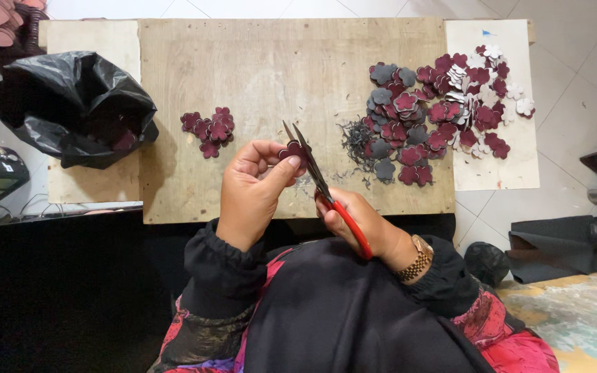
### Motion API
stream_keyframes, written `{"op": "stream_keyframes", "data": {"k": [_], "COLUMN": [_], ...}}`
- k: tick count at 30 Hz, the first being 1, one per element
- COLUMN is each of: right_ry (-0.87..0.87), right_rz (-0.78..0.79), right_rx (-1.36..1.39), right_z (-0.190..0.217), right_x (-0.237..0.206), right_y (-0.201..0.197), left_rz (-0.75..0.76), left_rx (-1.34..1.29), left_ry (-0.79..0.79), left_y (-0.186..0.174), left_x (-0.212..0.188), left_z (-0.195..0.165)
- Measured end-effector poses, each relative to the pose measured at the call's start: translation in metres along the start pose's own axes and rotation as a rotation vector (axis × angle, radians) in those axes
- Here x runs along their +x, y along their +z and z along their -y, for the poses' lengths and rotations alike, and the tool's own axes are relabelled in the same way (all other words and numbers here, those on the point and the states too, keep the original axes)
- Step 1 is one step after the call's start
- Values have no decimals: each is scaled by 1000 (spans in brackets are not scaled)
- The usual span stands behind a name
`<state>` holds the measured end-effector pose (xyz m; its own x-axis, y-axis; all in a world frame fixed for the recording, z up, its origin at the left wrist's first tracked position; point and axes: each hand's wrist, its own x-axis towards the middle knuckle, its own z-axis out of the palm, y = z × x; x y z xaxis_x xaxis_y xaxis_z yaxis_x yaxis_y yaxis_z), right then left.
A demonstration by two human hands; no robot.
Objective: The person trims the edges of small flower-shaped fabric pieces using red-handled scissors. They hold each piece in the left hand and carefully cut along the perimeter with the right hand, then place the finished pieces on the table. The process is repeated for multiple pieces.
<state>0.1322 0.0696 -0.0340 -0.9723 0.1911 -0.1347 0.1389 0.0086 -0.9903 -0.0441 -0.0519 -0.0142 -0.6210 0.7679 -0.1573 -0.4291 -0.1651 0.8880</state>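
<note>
- Head view looks down on a wooden board (243, 76) with two hands over its near edge.
- At the far left, a black plastic bag (70, 103) sits open and crumpled; a dark red flower shape shows inside it.
- At the far right, a white sheet (495, 173) lies beside the board.
- The left hand (250, 193) pinches a small dark red flower piece (291, 150) between thumb and fingers, closed tight on it.
- The flower piece has round petals and sits just left of the blades.
- The right hand (357, 221) is closed around red-handled scissors (323, 190), blades pointing far.
- A small pile of flower pieces (209, 128) lies to the left.
- A big pile of red, grey and white flower pieces (443, 110) lies to the right, partly on the sheet.
- Thin dark scraps (357, 138) lie beside the big pile.
</note>
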Motion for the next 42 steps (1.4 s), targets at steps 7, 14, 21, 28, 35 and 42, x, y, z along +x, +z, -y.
{"op": "stream_keyframes", "data": {"k": [7,14,21,28,35,42], "right_ry": [73,-1,-92,-43,-12,-30], "right_rz": [10,62,110,79,76,158], "right_rx": [59,2,-30,-77,-35,185], "right_z": [-3,0,5,4,3,-6], "right_x": [-1,0,1,1,0,0], "right_y": [0,-4,-6,-8,-8,-3], "left_rz": [-9,44,86,86,75,166], "left_rx": [5,-103,29,19,18,36], "left_ry": [3,-28,-113,-100,-109,-158], "left_y": [-1,-2,-3,-3,-5,-2], "left_x": [0,1,-3,-3,-2,-4], "left_z": [1,-4,-10,-10,-7,-2]}}
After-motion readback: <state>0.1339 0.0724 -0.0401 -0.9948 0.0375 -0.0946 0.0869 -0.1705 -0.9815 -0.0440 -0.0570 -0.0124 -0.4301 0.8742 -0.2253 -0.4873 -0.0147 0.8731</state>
